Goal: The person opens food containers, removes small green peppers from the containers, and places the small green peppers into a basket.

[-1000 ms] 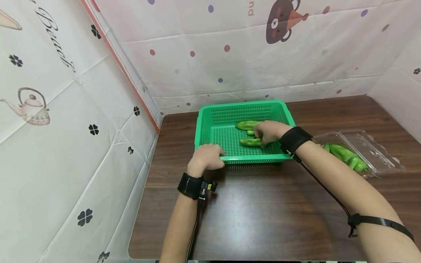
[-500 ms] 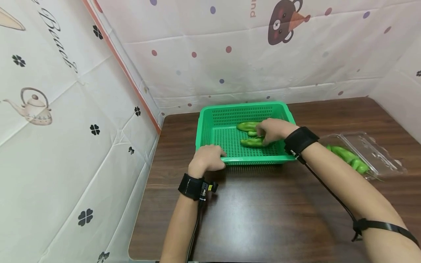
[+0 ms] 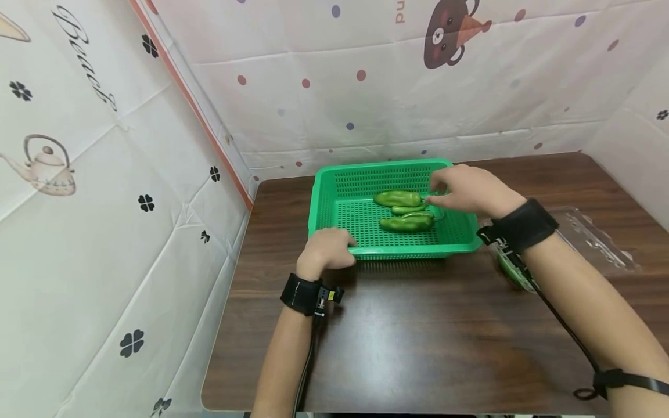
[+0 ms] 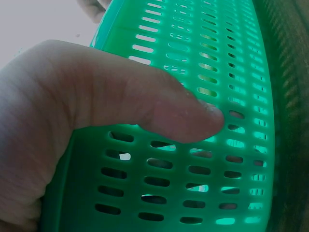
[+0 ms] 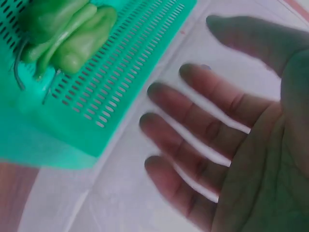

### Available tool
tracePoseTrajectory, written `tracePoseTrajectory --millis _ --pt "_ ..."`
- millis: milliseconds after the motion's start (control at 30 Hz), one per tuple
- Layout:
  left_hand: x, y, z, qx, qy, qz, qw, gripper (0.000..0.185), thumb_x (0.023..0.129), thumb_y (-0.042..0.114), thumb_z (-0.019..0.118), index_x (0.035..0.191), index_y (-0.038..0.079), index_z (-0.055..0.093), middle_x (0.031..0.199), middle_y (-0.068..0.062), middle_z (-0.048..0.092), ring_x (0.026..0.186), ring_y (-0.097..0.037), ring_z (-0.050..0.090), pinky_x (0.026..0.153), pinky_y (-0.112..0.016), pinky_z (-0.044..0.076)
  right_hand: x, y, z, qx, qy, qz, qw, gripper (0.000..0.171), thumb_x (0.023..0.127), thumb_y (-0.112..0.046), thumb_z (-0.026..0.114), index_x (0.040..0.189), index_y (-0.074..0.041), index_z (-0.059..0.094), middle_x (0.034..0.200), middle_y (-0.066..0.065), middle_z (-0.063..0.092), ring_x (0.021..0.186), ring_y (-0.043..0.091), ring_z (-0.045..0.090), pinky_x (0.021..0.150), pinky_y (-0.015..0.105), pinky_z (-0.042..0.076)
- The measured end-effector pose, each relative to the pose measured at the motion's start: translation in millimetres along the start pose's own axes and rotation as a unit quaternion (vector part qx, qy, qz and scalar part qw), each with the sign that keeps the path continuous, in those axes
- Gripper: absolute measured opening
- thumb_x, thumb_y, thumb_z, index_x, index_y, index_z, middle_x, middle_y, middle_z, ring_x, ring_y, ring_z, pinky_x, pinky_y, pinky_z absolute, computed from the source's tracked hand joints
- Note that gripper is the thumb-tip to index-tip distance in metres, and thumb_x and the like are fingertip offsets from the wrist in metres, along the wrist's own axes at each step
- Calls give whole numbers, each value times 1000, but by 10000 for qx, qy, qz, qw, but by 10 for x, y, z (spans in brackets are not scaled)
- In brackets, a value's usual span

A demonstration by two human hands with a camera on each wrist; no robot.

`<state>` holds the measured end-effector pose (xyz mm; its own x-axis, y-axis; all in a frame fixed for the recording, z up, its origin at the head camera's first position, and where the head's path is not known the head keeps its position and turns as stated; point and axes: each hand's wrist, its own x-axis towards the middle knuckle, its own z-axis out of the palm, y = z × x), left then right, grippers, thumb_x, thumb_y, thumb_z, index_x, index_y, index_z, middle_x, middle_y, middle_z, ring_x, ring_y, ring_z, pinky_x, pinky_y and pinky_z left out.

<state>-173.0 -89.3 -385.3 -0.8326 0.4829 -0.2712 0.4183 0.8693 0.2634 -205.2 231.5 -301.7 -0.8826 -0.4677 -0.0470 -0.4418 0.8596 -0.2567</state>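
Note:
Green peppers (image 3: 405, 224) lie side by side in a green plastic basket (image 3: 397, 252), stems toward the right. My left hand (image 3: 327, 248) grips the basket's front left rim; in the left wrist view its thumb (image 4: 183, 113) presses along the slotted outer wall, while the other fingers are mostly hidden. Over the basket's right side hovers my right hand (image 3: 473, 188), apart from the peppers. The right wrist view shows its fingers (image 5: 178, 145) spread and holding nothing.
Right of the basket, a clear plastic clamshell box (image 3: 596, 241) lies opened out, partly hidden by the right forearm. Another green pepper (image 3: 512, 271) shows beside that arm. Patterned sheeting (image 3: 324, 116) stands behind the brown wooden table (image 3: 397, 337).
My right hand has let go of the peppers in the basket and moved up and to the right. The left hand stays on the rim.

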Motion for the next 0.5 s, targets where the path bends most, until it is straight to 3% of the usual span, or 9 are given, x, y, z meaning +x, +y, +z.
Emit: tracePoseTrajectory --millis 133,500 --pt "0 8 -2 11 7 12 10000 53 84 12 58 134 24 70 133 -1 70 60 -12 14 54 -30 18 -232 11 -46 -86 261 373 9989 30 96 -40 68 112 -15 70 106 7 72 86 21 66 70 45 53" --pt "3 14 -3 2 2 6 10000 53 84 11 57 133 25 71 136 0 68 60 -13 18 54 -30 19 -876 246 82 1 341 1354 9902 56 96 -60 57 118 -9 67 105 10 75 78 21 67 59 43 50"
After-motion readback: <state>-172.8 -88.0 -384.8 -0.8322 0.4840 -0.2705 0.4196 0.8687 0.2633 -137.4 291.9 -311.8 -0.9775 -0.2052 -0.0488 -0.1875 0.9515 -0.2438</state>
